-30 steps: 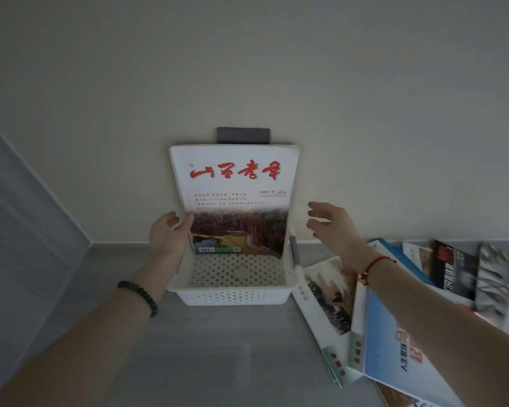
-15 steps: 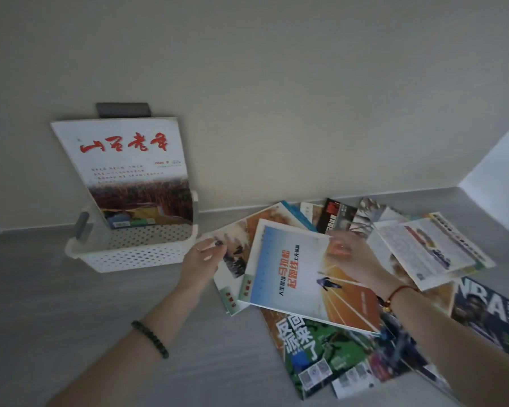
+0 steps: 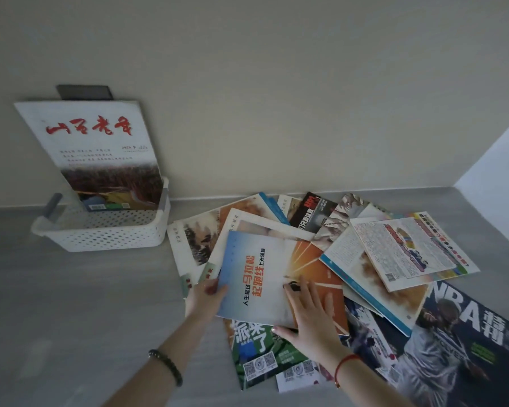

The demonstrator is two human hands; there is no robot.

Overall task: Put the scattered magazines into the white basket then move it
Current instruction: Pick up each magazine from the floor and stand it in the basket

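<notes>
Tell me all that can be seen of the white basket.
The white basket looks like plastic, with rows of small holes in its walls and floor, rounded corners and a grey handle at its left end. It stands upright on the grey floor, near the wall and left of the magazine pile. A white magazine with red title stands in it, leaning back against the wall. Neither hand touches the basket.
</notes>
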